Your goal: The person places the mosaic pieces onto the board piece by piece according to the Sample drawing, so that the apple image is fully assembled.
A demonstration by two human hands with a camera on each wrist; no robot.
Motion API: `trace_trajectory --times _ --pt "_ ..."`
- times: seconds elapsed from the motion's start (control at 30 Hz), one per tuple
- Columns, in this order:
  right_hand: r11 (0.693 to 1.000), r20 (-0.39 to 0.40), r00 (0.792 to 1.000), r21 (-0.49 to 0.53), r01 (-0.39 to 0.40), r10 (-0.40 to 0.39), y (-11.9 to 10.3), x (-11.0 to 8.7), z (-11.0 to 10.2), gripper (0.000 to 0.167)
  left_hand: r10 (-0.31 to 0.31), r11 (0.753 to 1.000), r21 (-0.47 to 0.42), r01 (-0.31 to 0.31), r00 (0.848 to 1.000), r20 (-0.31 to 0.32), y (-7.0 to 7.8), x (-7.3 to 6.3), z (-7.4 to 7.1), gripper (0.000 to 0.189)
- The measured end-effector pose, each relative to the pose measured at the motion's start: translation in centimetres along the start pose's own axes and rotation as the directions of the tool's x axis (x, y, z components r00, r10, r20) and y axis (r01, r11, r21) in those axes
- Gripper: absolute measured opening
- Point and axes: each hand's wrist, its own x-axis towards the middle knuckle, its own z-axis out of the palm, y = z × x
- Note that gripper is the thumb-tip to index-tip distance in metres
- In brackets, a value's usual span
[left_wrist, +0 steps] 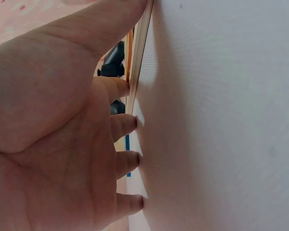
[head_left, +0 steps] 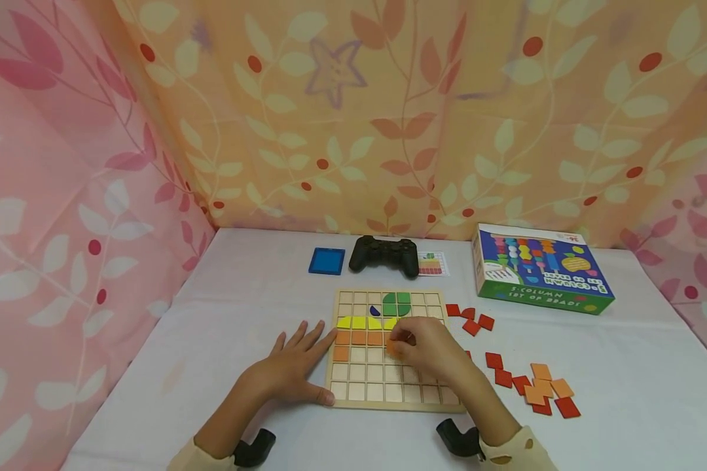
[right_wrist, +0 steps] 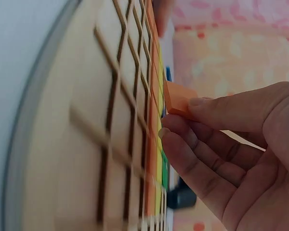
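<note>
Pale cream fabric sleeves [head_left: 518, 450], brown patches [head_left: 499, 460] on the right one; a bent black tubular device [head_left: 256, 449] at each wrist.

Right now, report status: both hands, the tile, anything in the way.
Left hand spread, touching grid board at its left edge. Right hand pinching orange tile at the board. Loose tiles off to the right; no obstruction apparent.

You're in a makeshift booth: a table [head_left: 153, 392] under a smooth white covering, walled by leaf-print fabric. Orange drape [head_left: 377, 131] at back, pink drape [head_left: 53, 196] on your left, more pink on your right. Reads as a home-style play corner: boxed bead set [head_left: 542, 268], game controller [head_left: 384, 255], wooden grid board [head_left: 374, 374] with coloured tiles [head_left: 359, 337]. Can't confirm an actual home; drapes hide the surroundings.
</note>
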Motion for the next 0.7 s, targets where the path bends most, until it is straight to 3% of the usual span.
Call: trace_trajectory --times 0.27,0.7 --pt "0.992 0.036 0.992 -0.018 0.124 -0.123 -1.8 1.5 2.9 0.007 0.006 1.0 0.004 -0.006 1.0 -0.002 -0.2 0.1 0.2 0.119" --pt "0.982 -0.002 0.996 -0.165 0.088 -0.089 -3.3 1.9 5.1 0.007 0.005 1.0 0.003 -0.005 1.0 0.003 -0.2 0.2 0.2 0.118"
